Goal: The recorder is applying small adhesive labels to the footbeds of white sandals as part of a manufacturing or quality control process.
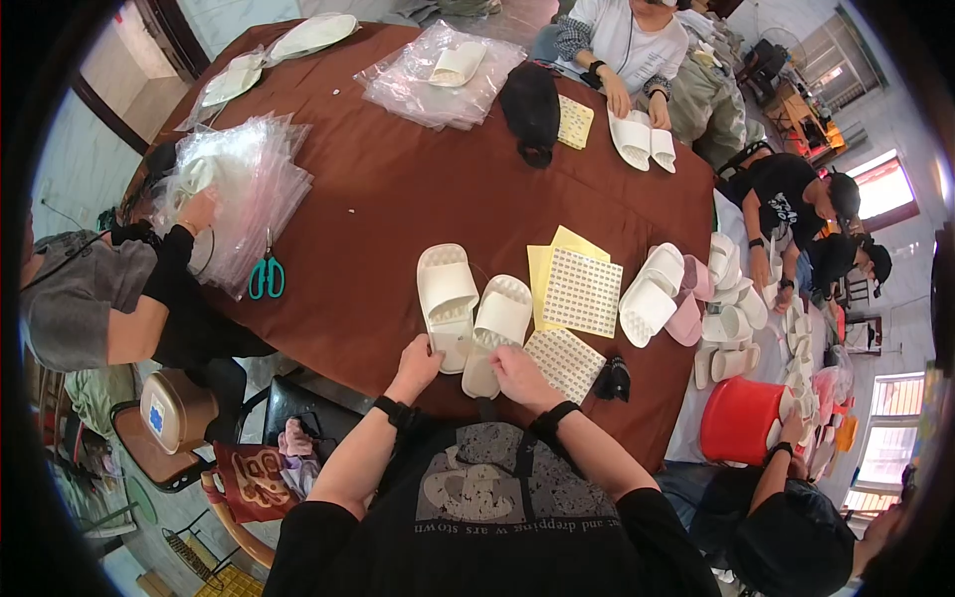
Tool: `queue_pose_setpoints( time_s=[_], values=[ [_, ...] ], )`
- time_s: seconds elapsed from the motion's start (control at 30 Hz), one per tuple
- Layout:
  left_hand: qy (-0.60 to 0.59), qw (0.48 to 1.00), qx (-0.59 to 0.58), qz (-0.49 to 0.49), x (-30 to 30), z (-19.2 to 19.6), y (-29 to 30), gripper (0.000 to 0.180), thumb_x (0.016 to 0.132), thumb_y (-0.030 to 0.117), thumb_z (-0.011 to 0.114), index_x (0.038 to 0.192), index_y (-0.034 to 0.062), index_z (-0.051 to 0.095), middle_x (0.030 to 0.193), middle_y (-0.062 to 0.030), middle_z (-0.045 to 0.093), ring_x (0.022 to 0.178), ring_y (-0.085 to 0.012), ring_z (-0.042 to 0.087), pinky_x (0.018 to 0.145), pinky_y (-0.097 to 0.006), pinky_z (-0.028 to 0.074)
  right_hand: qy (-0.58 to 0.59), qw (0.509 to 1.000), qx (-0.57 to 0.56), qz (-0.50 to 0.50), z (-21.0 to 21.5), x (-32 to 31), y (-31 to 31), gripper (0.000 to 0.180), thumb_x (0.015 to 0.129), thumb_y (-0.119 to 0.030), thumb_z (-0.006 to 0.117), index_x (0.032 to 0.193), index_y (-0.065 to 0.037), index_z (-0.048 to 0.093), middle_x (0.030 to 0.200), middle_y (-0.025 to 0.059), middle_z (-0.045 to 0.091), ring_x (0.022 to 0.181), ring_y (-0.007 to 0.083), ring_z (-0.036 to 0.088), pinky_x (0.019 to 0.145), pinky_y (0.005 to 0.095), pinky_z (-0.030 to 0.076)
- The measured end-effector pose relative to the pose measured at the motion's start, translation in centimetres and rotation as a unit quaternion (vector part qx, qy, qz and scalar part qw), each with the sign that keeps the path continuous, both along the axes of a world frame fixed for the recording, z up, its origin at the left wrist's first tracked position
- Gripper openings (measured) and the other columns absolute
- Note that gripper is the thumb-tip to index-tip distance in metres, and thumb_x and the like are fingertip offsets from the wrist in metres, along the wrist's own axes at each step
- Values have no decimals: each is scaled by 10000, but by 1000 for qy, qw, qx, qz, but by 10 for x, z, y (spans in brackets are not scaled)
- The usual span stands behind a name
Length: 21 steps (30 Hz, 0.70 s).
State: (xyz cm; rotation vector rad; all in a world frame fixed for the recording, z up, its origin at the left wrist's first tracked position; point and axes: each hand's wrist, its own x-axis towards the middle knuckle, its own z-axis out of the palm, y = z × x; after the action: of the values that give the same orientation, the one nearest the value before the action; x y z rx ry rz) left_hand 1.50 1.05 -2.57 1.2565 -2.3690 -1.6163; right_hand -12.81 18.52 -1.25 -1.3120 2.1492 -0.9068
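Note:
A pair of white slippers lies before me at the near edge of the table, toes pointing away. My left hand (420, 364) is closed on the heel edge of the left slipper (447, 284). Closed at the heel of the right slipper (502, 310) is my right hand (521, 376), its fingertips partly hidden. Just right of the pair are a printed sticker sheet (582, 291) on yellow backing paper and a second sticker sheet (563, 364), close to my right hand. Further right sits another white slipper pair (652, 296) beside pink slippers (684, 320).
A brown cloth covers the round table (368, 199). Teal-handled scissors (267, 277) and clear plastic bags (261, 169) lie at left, near a co-worker. Across the table another person handles white slippers (631, 140). A red stool (738, 420) and more workers are at right.

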Motion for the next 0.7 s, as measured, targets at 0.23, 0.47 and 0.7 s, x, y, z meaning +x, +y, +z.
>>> queue_pose_setpoints(
  time_s=[0.23, 0.47, 0.7],
  values=[
    [-11, 1000, -27, 0, -1, -4, 0, 293, 739, 153, 624, 954, -41, 583, 887, -197, 641, 841, -308, 626, 746, -379, 485, 17, 1000, 12, 13, 3, 2, 0, 99, 809, -44, 516, 899, -15, 485, 889, 198, 530, 874, 373, 511, 758, 435, 429],
    [25, 999, -36, -6, -1, -9, -1, 313, 739, 153, 623, 978, -45, 587, 889, -199, 645, 838, -310, 628, 744, -382, 484, -37, 999, -14, 15, 2, -2, 2, 112, 807, -14, 505, 915, -17, 478, 906, 202, 523, 870, 370, 513, 756, 418, 433],
    [8, 1000, 2, -6, 0, -10, -4, 293, 748, 158, 623, 958, -44, 590, 838, -173, 638, 790, -276, 618, 717, -365, 482, -82, 996, -20, 11, 5, -7, 6, 109, 819, -14, 491, 928, -18, 478, 907, 205, 526, 847, 374, 522, 742, 409, 440]
  ],
)
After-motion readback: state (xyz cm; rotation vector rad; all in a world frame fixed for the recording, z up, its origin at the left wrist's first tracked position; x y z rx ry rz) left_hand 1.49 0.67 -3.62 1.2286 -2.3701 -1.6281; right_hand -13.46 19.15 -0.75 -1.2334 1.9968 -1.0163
